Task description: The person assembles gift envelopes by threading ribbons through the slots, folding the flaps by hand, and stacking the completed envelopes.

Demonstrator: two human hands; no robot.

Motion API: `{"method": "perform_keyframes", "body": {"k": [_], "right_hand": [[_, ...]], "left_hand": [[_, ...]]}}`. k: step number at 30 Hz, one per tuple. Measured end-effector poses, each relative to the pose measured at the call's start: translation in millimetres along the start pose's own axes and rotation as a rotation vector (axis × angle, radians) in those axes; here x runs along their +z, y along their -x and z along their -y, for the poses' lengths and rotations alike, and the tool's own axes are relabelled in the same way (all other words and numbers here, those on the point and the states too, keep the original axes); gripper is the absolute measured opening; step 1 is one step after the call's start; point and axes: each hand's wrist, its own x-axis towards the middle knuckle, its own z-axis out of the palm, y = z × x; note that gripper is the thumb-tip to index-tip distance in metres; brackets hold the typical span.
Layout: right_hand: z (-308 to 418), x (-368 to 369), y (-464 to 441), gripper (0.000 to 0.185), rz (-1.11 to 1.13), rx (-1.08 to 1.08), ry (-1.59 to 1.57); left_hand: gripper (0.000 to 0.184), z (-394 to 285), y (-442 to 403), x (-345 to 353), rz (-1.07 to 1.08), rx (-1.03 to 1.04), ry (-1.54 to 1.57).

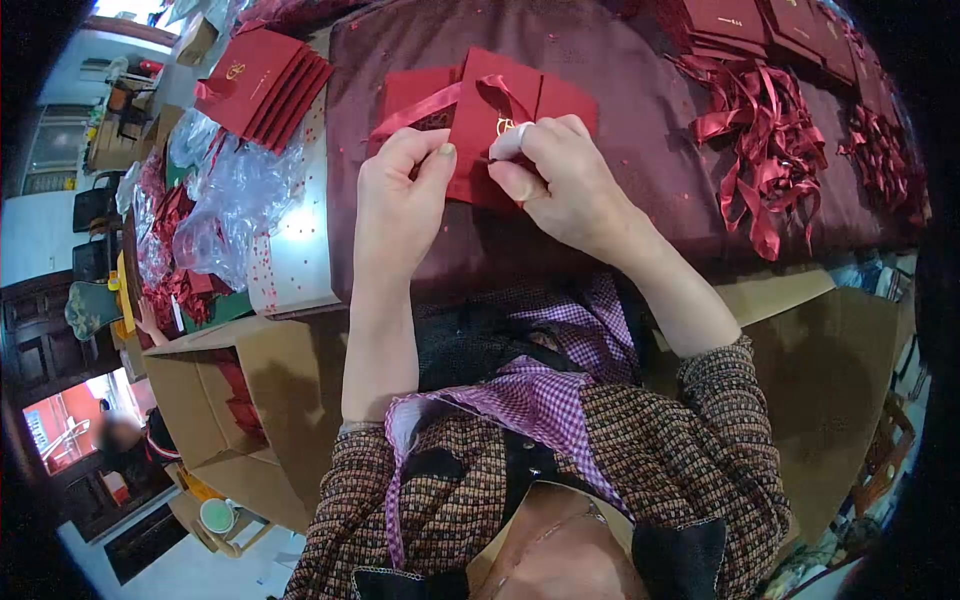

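Red cards or envelopes (570,98) with gold marks lie on the dark cloth in front of me. A red ribbon (430,106) crosses them. My left hand (408,190) is closed at their left side, thumb pressed to the curled fingers, near the ribbon's end; whatever it pinches is hidden. My right hand (572,185) is closed over the lower middle of the cards, beside the gold mark. A white wrap (508,143) covers one of its fingers, and I cannot make out what is between the fingertips.
Stacked red envelopes (262,85) sit at the left above clear plastic wrap (235,200). Red ribbons (760,140) hang in a bunch at the right, below more stacked envelopes (735,25). Cardboard boxes (220,400) stand below the table's edge. A person (130,445) is at the far left.
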Motion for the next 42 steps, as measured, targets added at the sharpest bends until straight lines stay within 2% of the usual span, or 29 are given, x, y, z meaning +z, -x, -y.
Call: {"method": "perform_keyframes", "body": {"k": [10, 18, 24, 26, 29, 34, 36, 40, 42], "right_hand": [[2, -8, -11, 0.010, 0.066, -0.096, 0.116], [5, -19, -19, 0.010, 0.209, -0.130, 0.136], [10, -18, -30, 0.013, 0.256, -0.056, 0.128], [16, -22, -37, 0.016, 0.371, 0.102, 0.082], [20, -24, -44, 0.018, 0.461, 0.204, 0.089], [6, -28, -51, 0.019, 0.505, 0.279, -0.097], [1, -26, -46, 0.013, 0.443, 0.183, -0.131], [20, -20, -29, 0.014, 0.413, -0.097, 0.272], [22, -23, -29, 0.014, 0.387, -0.099, 0.244]], "left_hand": [[0.018, -11, 5, -2, 0.118, 0.005, 0.072], [0.017, -7, 7, 2, 0.066, 0.030, 0.062], [0.016, -10, 10, 5, 0.022, 0.106, -0.061], [0.015, -13, 12, 9, -0.005, 0.141, -0.136], [0.016, -19, 17, 17, -0.102, 0.354, -0.360], [0.015, -19, 23, 20, -0.092, 0.352, -0.376], [0.013, -17, 26, 21, -0.087, 0.311, -0.350], [0.015, -11, 21, 19, -0.061, 0.208, -0.200], [0.015, -13, 19, 20, -0.075, 0.269, -0.241]]}}
